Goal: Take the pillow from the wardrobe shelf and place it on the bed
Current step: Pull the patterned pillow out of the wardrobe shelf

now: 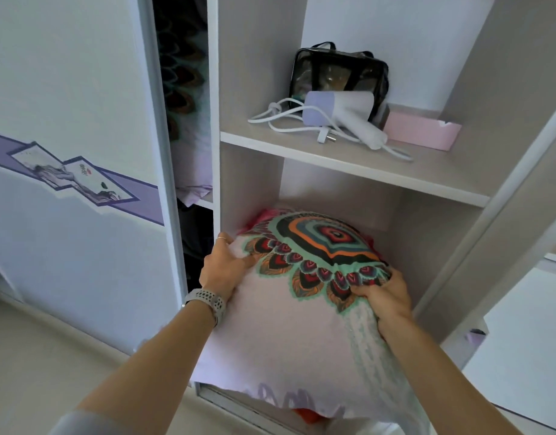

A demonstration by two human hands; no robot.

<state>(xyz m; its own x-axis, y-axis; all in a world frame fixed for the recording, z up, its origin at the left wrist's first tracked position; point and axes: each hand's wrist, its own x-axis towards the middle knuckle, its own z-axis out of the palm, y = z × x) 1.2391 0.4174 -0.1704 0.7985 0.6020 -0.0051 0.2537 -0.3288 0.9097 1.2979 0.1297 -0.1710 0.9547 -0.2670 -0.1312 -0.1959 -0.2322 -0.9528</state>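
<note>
Head view showed left hand and right hand gripping the pillow; it should be drawn straight out, level, clear of the shelf above.

upper shelf: white hair dryer lying on its side, cord coiling to its left | clear black-trimmed bag standing just behind it | pink box sitting beside it on the right | sliding door showing a purple printed band
</note>
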